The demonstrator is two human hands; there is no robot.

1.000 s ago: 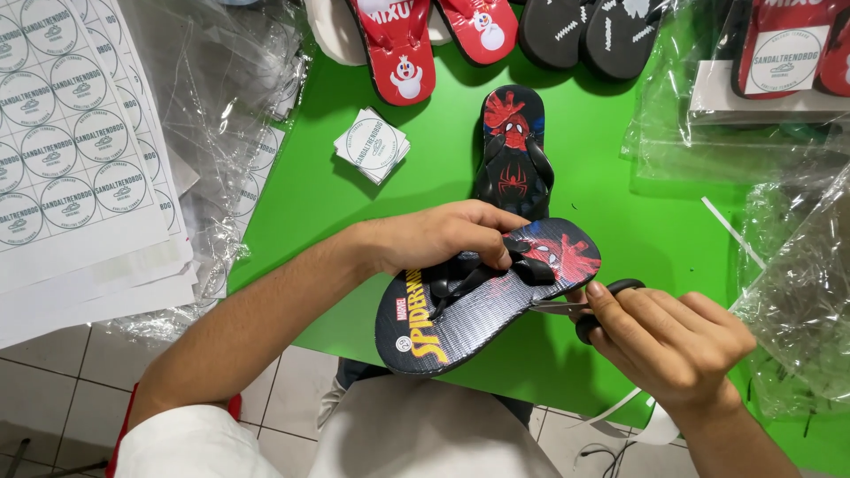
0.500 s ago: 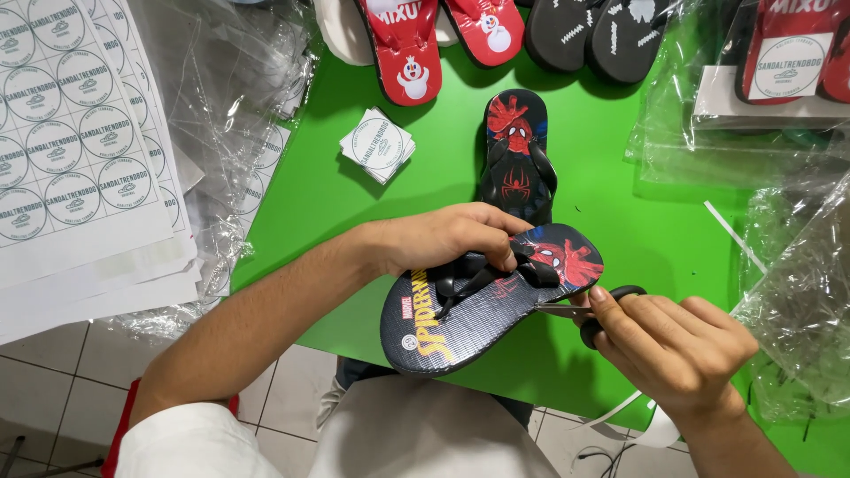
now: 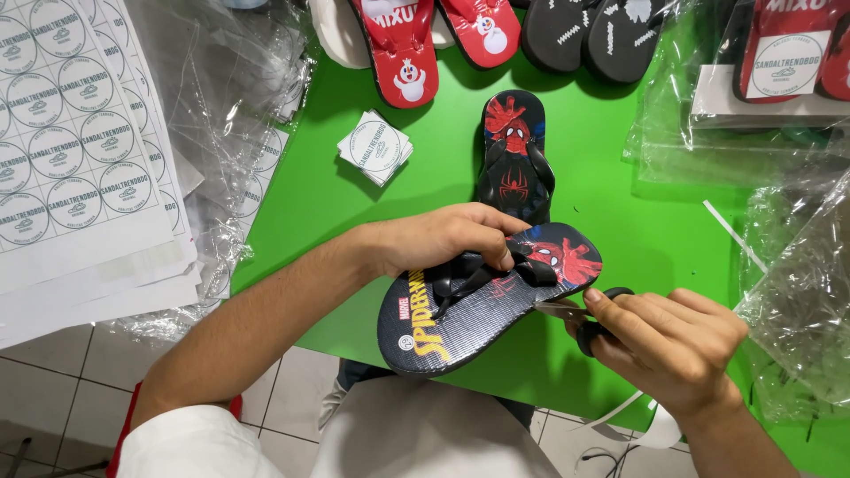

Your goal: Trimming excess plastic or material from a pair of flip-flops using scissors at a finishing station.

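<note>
My left hand point(image 3: 443, 239) grips a black flip-flop point(image 3: 460, 314) with a red spider-hero print and yellow lettering, fingers hooked over its black straps, holding it tilted above the green table's point(image 3: 620, 221) near edge. My right hand point(image 3: 668, 341) is closed on black-handled scissors point(image 3: 589, 314), whose blades touch the sandal's right edge. The matching flip-flop point(image 3: 513, 155) lies flat on the table just beyond.
Red snowman sandals point(image 3: 398, 49), black sandals point(image 3: 589, 35) and bagged sandals point(image 3: 779, 53) line the far edge. A small stack of round-label cards point(image 3: 374, 146) lies mid-table. Sticker sheets point(image 3: 71, 150) and clear plastic bags point(image 3: 797, 292) flank both sides. White strips point(image 3: 735, 235) lie at right.
The held flip-flop has shifted slightly; both hands stay in nearly the same place with the scissors at the sandal's edge.
</note>
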